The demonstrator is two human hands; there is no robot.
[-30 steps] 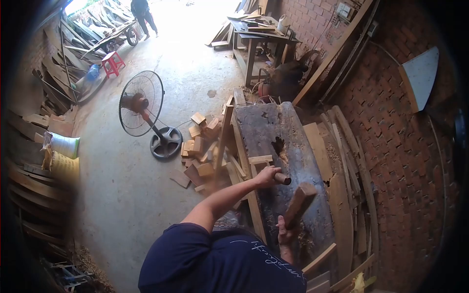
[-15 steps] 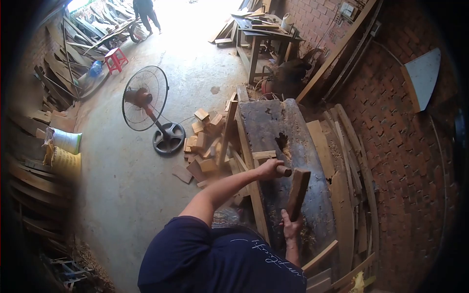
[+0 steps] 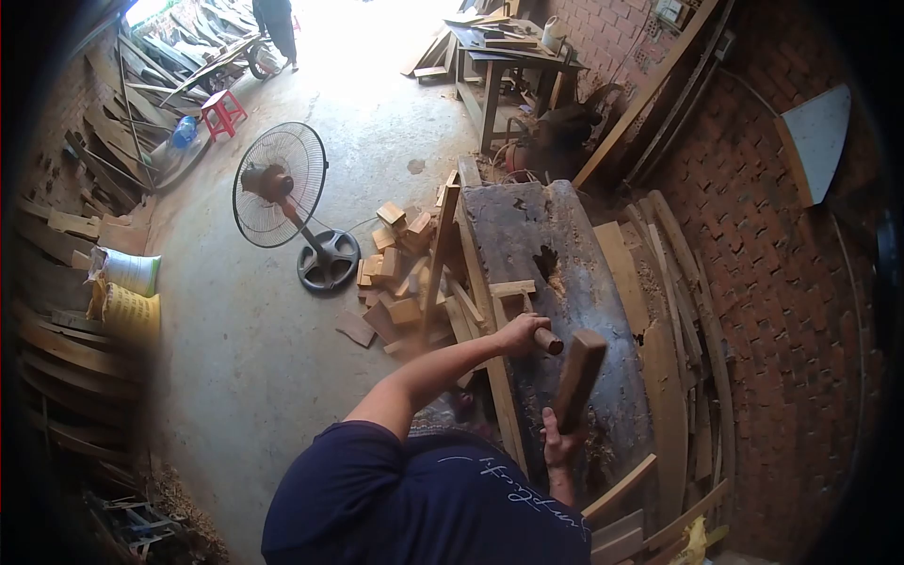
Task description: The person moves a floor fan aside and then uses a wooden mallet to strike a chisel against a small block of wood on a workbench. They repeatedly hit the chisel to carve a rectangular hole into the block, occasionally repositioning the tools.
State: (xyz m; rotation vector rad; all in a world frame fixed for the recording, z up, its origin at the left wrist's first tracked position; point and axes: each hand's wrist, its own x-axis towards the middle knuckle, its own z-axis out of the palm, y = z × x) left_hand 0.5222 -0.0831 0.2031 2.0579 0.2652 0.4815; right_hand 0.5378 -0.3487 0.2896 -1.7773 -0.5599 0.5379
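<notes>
My left hand (image 3: 524, 335) is closed around the round wooden handle of a chisel (image 3: 548, 341). Its handle end points right; a narrow part beyond my fist reaches toward a small wooden piece (image 3: 513, 289) at the left edge of the workbench (image 3: 508, 221). A thick, rectangular wooden block (image 3: 581, 369) is gripped at its lower end by my right hand (image 3: 559, 441). The block's upper end is raised just right of the chisel handle, with a small gap between them. The chisel's tip is too small to make out.
Offcuts (image 3: 388, 268) lie heaped left of the bench, near a standing fan (image 3: 280, 184). Long boards (image 3: 673, 377) lean along the right side by the brick wall (image 3: 772, 311). A cluttered table (image 3: 513, 61) stands ahead, and a person (image 3: 275, 33) is far off.
The wooden block's upper end has tilted up toward the camera. My left hand keeps its hold on the chisel. The view has shifted slightly, and the far person's legs have moved.
</notes>
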